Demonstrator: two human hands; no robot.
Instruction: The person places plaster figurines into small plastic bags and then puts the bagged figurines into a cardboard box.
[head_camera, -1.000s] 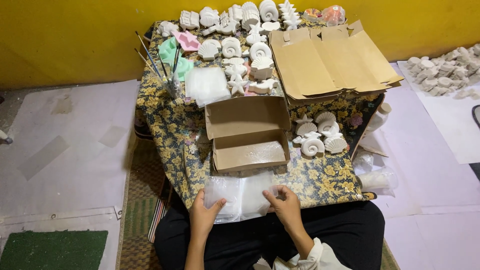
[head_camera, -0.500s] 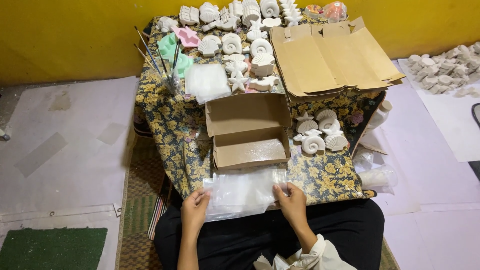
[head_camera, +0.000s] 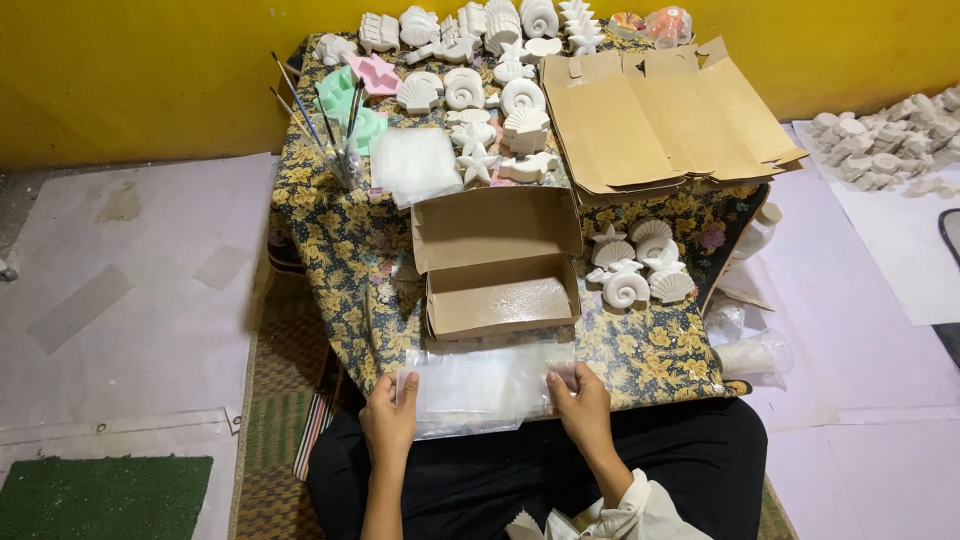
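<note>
My left hand and my right hand each pinch one end of a clear plastic sheet, stretched flat over the near edge of the low table with a yellow floral cloth. Just beyond the sheet stands an open brown cardboard box with its lid flap raised and a clear sheet lining its bottom. To the right of the box lies a small group of white plaster shells and starfish.
Many more white plaster shells fill the table's far side, beside a stack of flat cardboard boxes, a pile of clear sheets, a jar of brushes and green and pink moulds. More plaster pieces lie on the floor at right.
My hands have moved apart and spread the plastic sheet out wide; a second ago they were close together on it at the table's edge.
</note>
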